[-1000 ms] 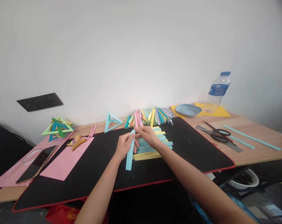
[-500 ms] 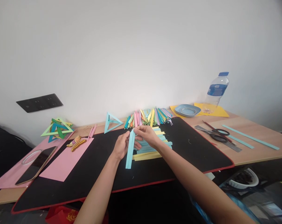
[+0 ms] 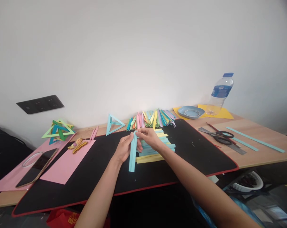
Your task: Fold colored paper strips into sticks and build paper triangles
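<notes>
Both hands hold a light blue creased paper strip (image 3: 133,155) above a black mat (image 3: 96,171). My left hand (image 3: 123,147) grips its upper part from the left. At the top end, my right hand (image 3: 148,137) pinches the paper between thumb and finger. The strip hangs down towards me, with a lengthwise crease along it. Behind and below my right hand lies a row of folded blue and yellow paper strips (image 3: 152,157), partly covered by that hand. Farther back, a bundle of folded strips (image 3: 155,118) in many colours lies along the wall.
A light blue paper triangle frame (image 3: 115,123) stands near the wall. Left are a pink sheet (image 3: 67,164), a phone (image 3: 37,167) and a multicoloured paper model (image 3: 59,131). Right are scissors (image 3: 222,139), a ruler (image 3: 237,148), blue strips (image 3: 257,140), a blue dish (image 3: 190,112) and a bottle (image 3: 221,91).
The held strip has turned slightly, its lower end shifting a little to the right, and its sides look more folded together. Both hands stay in nearly the same place.
</notes>
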A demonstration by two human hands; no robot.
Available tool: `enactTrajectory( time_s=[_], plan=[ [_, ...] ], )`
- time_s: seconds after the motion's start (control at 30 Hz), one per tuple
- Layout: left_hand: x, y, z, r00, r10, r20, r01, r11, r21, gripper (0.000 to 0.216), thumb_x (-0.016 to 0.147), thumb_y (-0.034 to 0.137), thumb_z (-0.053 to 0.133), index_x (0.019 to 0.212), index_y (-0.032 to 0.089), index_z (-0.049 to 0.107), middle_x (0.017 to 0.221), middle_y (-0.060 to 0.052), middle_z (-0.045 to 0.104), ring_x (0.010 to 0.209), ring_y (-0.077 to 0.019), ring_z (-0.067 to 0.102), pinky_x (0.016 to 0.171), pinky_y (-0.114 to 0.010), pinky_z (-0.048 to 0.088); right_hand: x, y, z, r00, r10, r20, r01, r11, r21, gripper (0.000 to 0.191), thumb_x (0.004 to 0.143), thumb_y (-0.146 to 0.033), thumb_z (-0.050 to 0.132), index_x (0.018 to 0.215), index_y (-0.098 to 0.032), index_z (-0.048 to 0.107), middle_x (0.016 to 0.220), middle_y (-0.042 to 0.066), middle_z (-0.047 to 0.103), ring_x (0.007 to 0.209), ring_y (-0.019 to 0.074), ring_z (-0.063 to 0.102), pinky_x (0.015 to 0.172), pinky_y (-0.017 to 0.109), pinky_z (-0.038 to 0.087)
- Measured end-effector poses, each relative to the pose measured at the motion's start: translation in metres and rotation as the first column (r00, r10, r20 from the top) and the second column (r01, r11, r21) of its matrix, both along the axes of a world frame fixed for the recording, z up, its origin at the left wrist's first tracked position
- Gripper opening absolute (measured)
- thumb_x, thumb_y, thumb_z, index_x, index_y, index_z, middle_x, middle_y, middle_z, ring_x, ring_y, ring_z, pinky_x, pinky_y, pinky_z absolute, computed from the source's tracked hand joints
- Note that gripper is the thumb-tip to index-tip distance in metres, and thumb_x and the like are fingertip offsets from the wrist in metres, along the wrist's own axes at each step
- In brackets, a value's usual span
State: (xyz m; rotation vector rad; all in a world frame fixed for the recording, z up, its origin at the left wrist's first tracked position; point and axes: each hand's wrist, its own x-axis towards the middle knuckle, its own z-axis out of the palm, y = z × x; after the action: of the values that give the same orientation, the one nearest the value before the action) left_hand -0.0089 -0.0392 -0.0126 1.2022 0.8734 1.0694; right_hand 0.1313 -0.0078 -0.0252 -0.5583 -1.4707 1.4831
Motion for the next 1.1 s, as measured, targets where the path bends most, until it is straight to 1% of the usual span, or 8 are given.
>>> enactTrajectory(
  time_s=[0.1,0.2,0.27,0.43,0.6,0.73,0.93,1.1],
  plan=[
    [-0.0008,0.0004,-0.0011,1.000,0.017,-0.023,-0.016,1.000,0.013,0.047,0.079,0.054,0.057,0.066,0.009,0.062,0.057,-0.009,0.066,0.055,-0.0199,0.065,0.053,-0.030,0.053,-0.0001,-0.0025,0.0015,1.000,0.012,-0.017,-0.012,1.000,0.002,0.031,0.072,-0.047,0.065,0.078,-0.019,0.053,0.047,-0.004,0.058,0.036,0.0139,0.053,0.042,0.028,0.043],
    [-0.0012,0.0014,-0.0015,1.000,-0.003,-0.003,0.003,1.000,0.000,0.050,0.080,0.056,0.054,0.067,0.009,0.063,0.061,-0.012,0.067,0.061,-0.0220,0.067,0.056,-0.031,0.054,-0.0006,-0.0016,0.0002,0.999,-0.010,-0.038,0.009,1.000,-0.012,0.032,0.070,-0.045,0.069,0.078,-0.018,0.054,0.045,-0.007,0.053,0.034,0.0118,0.049,0.039,0.026,0.039],
    [-0.0019,0.0024,-0.0015,0.999,-0.014,0.032,0.014,1.000,-0.019,0.050,0.081,0.055,0.052,0.069,0.008,0.064,0.065,-0.014,0.069,0.066,-0.0235,0.068,0.058,-0.032,0.055,-0.0003,-0.0009,0.0000,0.998,0.003,-0.068,-0.005,1.000,-0.027,0.031,0.069,-0.044,0.069,0.077,-0.018,0.054,0.044,-0.008,0.049,0.035,0.0107,0.048,0.039,0.025,0.038],
    [-0.0068,0.0045,-0.0036,0.997,-0.049,0.063,0.053,0.997,-0.049,0.040,0.082,0.046,0.056,0.076,0.007,0.066,0.076,-0.015,0.071,0.070,-0.0242,0.069,0.059,-0.031,0.056,0.0024,-0.0016,0.0031,0.995,0.061,-0.074,-0.062,0.998,-0.017,0.032,0.069,-0.046,0.069,0.076,-0.016,0.058,0.046,-0.007,0.047,0.038,0.0101,0.047,0.042,0.026,0.039],
    [-0.0101,0.0055,-0.0071,0.995,-0.083,0.057,0.086,0.995,-0.047,0.038,0.081,0.044,0.060,0.081,0.006,0.067,0.082,-0.017,0.071,0.072,-0.0243,0.069,0.063,-0.033,0.056,0.0024,0.0009,0.0009,1.000,-0.008,-0.022,0.007,1.000,-0.025,0.034,0.068,-0.047,0.069,0.073,-0.016,0.059,0.045,-0.007,0.046,0.039,0.0085,0.043,0.044,0.025,0.037],
    [-0.0087,0.0055,-0.0074,0.993,-0.104,0.059,0.107,0.993,-0.048,0.036,0.077,0.042,0.066,0.081,0.007,0.068,0.082,-0.015,0.071,0.072,-0.0247,0.070,0.064,-0.034,0.057,0.0007,0.0046,-0.0044,0.997,-0.078,0.019,0.078,0.997,-0.005,0.027,0.069,-0.043,0.067,0.070,-0.016,0.060,0.044,-0.006,0.046,0.042,0.0092,0.043,0.045,0.025,0.037],
    [-0.0068,0.0043,-0.0072,0.998,-0.054,0.015,0.054,0.998,-0.038,0.032,0.070,0.038,0.073,0.076,0.006,0.068,0.075,-0.014,0.072,0.059,-0.0203,0.068,0.055,-0.030,0.055,-0.0002,0.0060,-0.0049,0.993,-0.112,0.030,0.111,0.993,0.026,0.021,0.071,-0.036,0.065,0.063,-0.016,0.063,0.048,-0.002,0.051,0.059,0.0153,0.054,0.059,0.029,0.046],
    [-0.0049,0.0030,-0.0064,0.999,0.012,-0.031,-0.014,0.999,-0.038,0.031,0.068,0.036,0.075,0.074,0.006,0.068,0.071,-0.014,0.071,0.054,-0.0189,0.066,0.049,-0.028,0.053,0.0010,0.0059,-0.0020,0.993,-0.105,0.062,0.105,0.994,0.010,0.026,0.072,-0.039,0.063,0.062,-0.016,0.063,0.057,0.001,0.056,0.064,0.0148,0.055,0.063,0.029,0.047]
  ],
)
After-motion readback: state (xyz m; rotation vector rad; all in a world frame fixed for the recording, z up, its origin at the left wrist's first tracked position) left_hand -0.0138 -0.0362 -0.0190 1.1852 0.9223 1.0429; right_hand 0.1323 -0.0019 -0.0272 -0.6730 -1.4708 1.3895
